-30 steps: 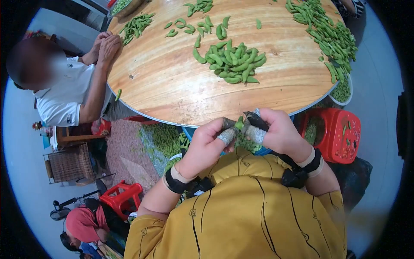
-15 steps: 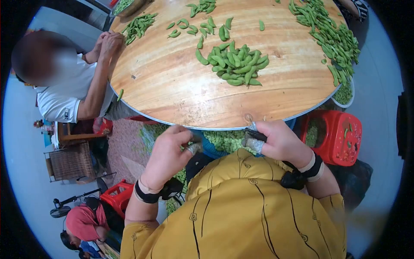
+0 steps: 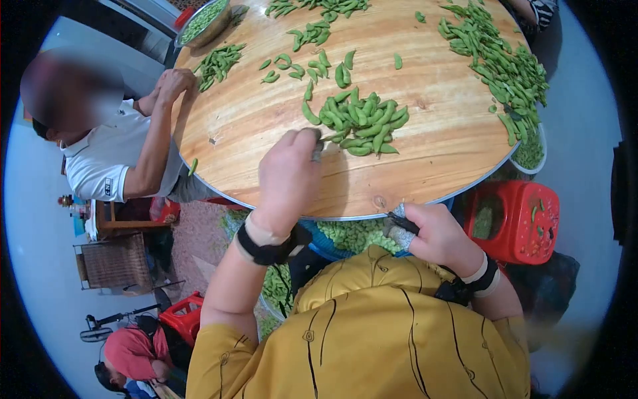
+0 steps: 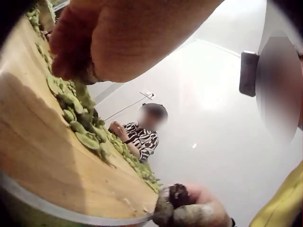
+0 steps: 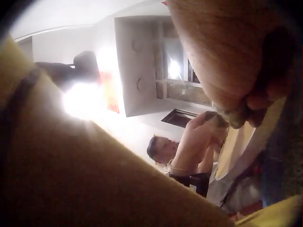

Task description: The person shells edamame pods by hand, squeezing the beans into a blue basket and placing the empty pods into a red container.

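The left hand point(image 3: 289, 176) reaches over the near part of the round table point(image 3: 246, 159), its loosely bent, wrapped fingers at the left edge of a pile of green pods point(image 3: 365, 120). In the left wrist view this hand point(image 4: 106, 45) hangs over the pods point(image 4: 83, 125); its fingertips are partly hidden. At the table's near edge the right hand point(image 3: 438, 233) grips a small black object point(image 3: 407, 225) between the thumb and wrapped fingers; its exact kind cannot be told. Below the edge, shelled beans point(image 3: 352, 234) fill a blue container point(image 3: 325, 247).
More pods point(image 3: 502, 63) lie along the table's right side, with small groups further back. A metal bowl of beans point(image 3: 205, 23) stands at back left. A red stool point(image 3: 531, 223) is at right. A person in a white shirt point(image 3: 106, 153) sits at left.
The left hand has parted from the right, swung left, then moved forward over the table to the pod pile. The green pod seen between the hands is gone from there. The right hand keeps its black object.
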{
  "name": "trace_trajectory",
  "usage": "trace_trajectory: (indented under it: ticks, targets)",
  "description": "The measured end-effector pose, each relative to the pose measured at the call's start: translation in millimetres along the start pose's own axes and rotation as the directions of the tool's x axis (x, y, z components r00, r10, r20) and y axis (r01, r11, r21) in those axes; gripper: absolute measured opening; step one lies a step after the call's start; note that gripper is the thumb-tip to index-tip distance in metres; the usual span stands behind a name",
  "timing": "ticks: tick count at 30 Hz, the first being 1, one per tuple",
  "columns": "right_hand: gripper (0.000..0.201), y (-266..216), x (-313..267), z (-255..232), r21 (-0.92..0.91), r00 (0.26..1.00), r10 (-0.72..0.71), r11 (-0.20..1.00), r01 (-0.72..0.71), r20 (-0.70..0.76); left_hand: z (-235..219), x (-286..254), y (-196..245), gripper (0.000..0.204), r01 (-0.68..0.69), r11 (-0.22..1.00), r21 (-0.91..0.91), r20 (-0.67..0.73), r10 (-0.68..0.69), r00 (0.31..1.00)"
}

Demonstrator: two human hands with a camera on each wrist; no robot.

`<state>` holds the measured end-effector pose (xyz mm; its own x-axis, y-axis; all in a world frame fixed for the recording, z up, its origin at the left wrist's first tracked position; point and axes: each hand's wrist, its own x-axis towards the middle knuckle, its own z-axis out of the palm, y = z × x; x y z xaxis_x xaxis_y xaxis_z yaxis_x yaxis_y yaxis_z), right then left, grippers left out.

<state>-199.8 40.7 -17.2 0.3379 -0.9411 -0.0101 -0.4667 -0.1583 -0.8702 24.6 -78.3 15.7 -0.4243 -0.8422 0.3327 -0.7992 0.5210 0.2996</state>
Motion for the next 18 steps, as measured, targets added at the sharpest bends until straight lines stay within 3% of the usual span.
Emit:
trace_trajectory:
  ticks: [2,4,5,6,8,10,12,14,16,17,18]
  targets:
    - [0.021,1,3,0,0.006,0.999,-0.031,1.000,0.031,0.020,-9,-11,-5,0.019,0.028,1.000,-0.014,-0.013,-0.028,1.000]
    - [0.022,-2,10,2,0.048,0.998,-0.060,0.997,0.060,-0.011,-24,-20,-3,0.015,0.296,0.936,-0.190,0.223,-0.252,0.941]
    - [0.024,-5,14,3,0.079,0.995,-0.082,0.993,0.086,-0.050,-24,-25,-7,0.014,0.407,0.845,-0.347,0.346,-0.288,0.893]
    - [0.024,-11,18,3,0.081,0.996,-0.077,0.993,0.080,-0.045,-28,-28,-3,0.014,0.412,0.842,-0.348,0.351,-0.290,0.890]
    - [0.024,-22,25,0,0.194,0.992,0.040,0.981,-0.016,-0.117,-41,-31,13,0.016,0.567,0.603,-0.561,0.591,-0.188,0.785]
    - [0.020,-12,31,5,0.280,0.980,0.050,0.960,0.006,-0.190,-38,-36,20,0.019,0.584,0.557,-0.590,0.632,-0.131,0.763]
    - [0.019,-18,33,-4,0.537,0.936,0.345,0.779,-0.323,0.063,-33,-38,25,0.021,0.520,0.538,-0.664,0.601,-0.030,0.799]
    - [0.015,-19,29,-5,0.568,0.938,0.332,0.754,-0.330,0.104,-30,-35,30,0.023,0.541,0.522,-0.659,0.602,-0.064,0.796]
    - [0.013,-19,25,-5,0.794,0.916,0.323,0.478,-0.375,0.238,-26,-33,32,0.027,0.597,-0.002,-0.802,0.597,0.002,0.802]
    - [0.013,-19,23,-5,0.793,0.916,0.324,0.480,-0.374,0.236,-19,-36,32,0.030,0.587,-0.119,-0.801,0.583,0.069,0.809]
    - [0.012,-18,22,-4,0.862,0.913,0.313,0.348,-0.368,0.263,-14,-38,35,0.030,0.586,-0.120,-0.802,0.581,0.071,0.811]
